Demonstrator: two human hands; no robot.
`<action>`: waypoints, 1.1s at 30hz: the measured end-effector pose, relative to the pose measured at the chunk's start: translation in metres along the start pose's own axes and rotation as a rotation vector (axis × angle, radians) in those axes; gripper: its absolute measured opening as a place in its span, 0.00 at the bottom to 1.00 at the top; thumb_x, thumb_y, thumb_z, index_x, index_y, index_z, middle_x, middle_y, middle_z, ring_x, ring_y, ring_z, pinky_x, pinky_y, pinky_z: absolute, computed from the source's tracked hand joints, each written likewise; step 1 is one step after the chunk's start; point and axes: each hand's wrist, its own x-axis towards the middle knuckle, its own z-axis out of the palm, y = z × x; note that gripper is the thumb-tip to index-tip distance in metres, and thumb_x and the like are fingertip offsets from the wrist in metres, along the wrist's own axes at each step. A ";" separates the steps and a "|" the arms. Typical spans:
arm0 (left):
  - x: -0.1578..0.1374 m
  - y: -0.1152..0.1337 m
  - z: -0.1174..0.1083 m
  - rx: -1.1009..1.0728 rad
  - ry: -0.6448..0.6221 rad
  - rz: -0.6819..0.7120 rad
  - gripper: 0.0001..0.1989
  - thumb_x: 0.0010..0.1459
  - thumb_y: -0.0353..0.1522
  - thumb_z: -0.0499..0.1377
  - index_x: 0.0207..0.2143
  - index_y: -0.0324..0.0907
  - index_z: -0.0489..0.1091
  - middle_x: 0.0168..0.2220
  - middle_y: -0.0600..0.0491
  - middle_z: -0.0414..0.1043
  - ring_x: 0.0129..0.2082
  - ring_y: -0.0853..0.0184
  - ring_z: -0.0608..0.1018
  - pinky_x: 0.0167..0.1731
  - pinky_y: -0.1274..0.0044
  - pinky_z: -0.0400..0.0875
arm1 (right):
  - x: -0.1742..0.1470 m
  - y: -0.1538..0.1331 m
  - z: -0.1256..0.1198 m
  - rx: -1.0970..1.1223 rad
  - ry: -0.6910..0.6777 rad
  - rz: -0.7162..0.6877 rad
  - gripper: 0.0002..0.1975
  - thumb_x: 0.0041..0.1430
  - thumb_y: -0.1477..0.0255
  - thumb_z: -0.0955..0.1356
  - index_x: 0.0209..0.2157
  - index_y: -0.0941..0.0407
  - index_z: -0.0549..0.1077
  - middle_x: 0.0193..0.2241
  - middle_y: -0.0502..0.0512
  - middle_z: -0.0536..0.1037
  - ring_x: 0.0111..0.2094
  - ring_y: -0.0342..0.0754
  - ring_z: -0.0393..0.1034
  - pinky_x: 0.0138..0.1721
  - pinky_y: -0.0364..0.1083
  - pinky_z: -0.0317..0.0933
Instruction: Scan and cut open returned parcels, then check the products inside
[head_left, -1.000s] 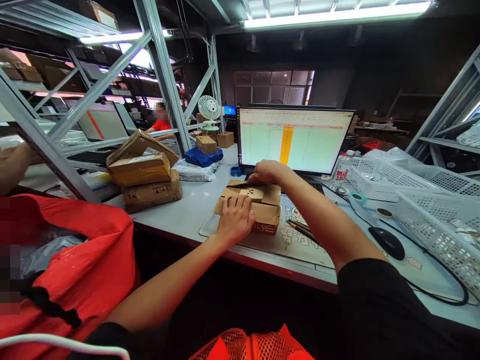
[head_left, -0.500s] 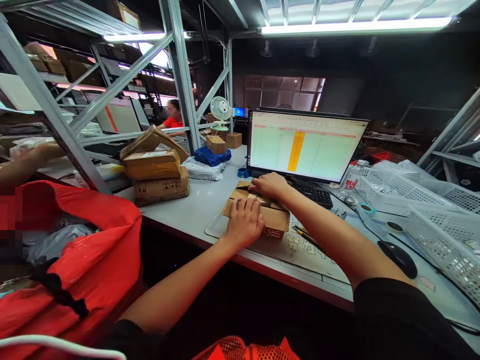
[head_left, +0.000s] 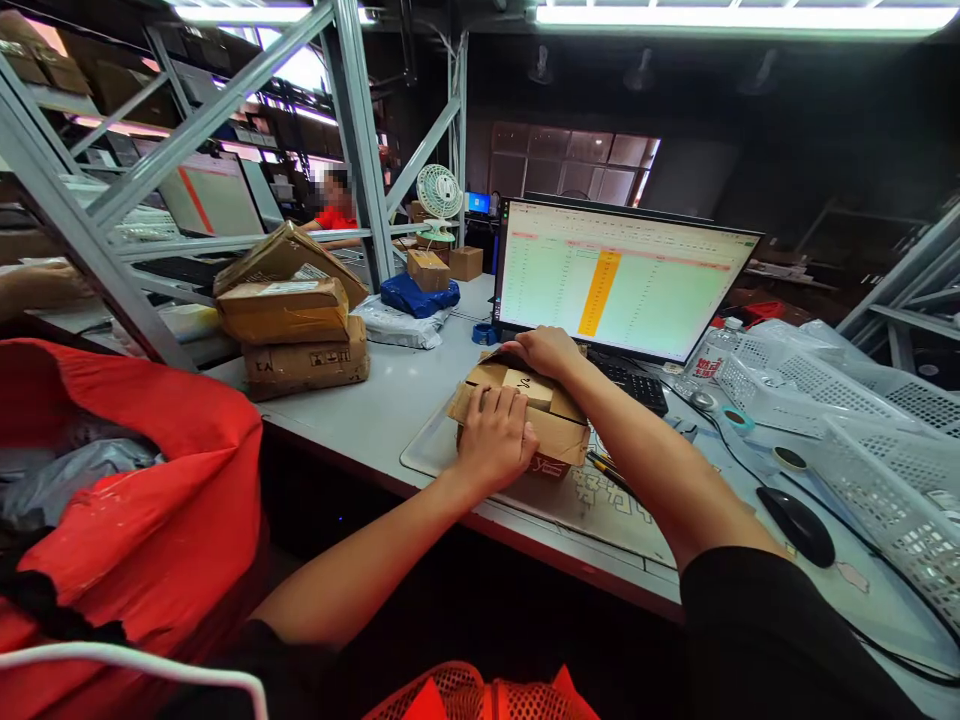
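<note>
A small brown cardboard box [head_left: 559, 437] sits on the desk mat in front of the monitor, its top flaps loose and partly raised. My left hand [head_left: 495, 438] grips the front of the box, fingers curled over the top edge and the thumb at the front side. At the far edge, my right hand [head_left: 551, 352] holds the back flap, which is tilted up; its fingertips are partly hidden behind the cardboard. A pale strip with a dark mark shows on the top between my hands. What the box contains cannot be seen.
A yellow-and-black cutter [head_left: 606, 468] lies right of the box. Behind stand the monitor [head_left: 615, 280] and keyboard [head_left: 634, 388]. Several taped cartons [head_left: 307, 368] are stacked left, above a red bag [head_left: 187, 470]. White baskets [head_left: 885, 470] and a mouse [head_left: 796, 525] are at right.
My right hand has raised the back flap, and more of the box top shows. My left hand stays on the front edge. The view has shifted slightly.
</note>
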 end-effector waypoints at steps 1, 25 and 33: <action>0.000 0.000 0.000 -0.001 0.007 0.002 0.14 0.64 0.32 0.55 0.50 0.37 0.72 0.53 0.40 0.76 0.54 0.49 0.73 0.66 0.56 0.60 | 0.001 0.001 0.001 0.024 0.001 0.009 0.36 0.76 0.46 0.55 0.46 0.55 0.85 0.46 0.66 0.86 0.47 0.58 0.79 0.44 0.48 0.61; -0.001 -0.007 -0.031 -0.047 -0.161 0.037 0.18 0.74 0.38 0.50 0.53 0.37 0.72 0.55 0.40 0.76 0.55 0.49 0.75 0.61 0.54 0.65 | -0.029 -0.009 -0.024 0.149 0.008 -0.045 0.24 0.73 0.50 0.66 0.45 0.56 0.82 0.44 0.63 0.84 0.46 0.55 0.77 0.44 0.47 0.61; 0.051 -0.069 -0.082 -0.390 -0.411 0.046 0.18 0.71 0.37 0.54 0.57 0.42 0.75 0.57 0.45 0.79 0.57 0.57 0.78 0.57 0.68 0.70 | -0.159 0.024 -0.021 0.567 0.592 0.152 0.18 0.70 0.56 0.66 0.43 0.55 0.80 0.40 0.60 0.84 0.39 0.53 0.77 0.46 0.52 0.70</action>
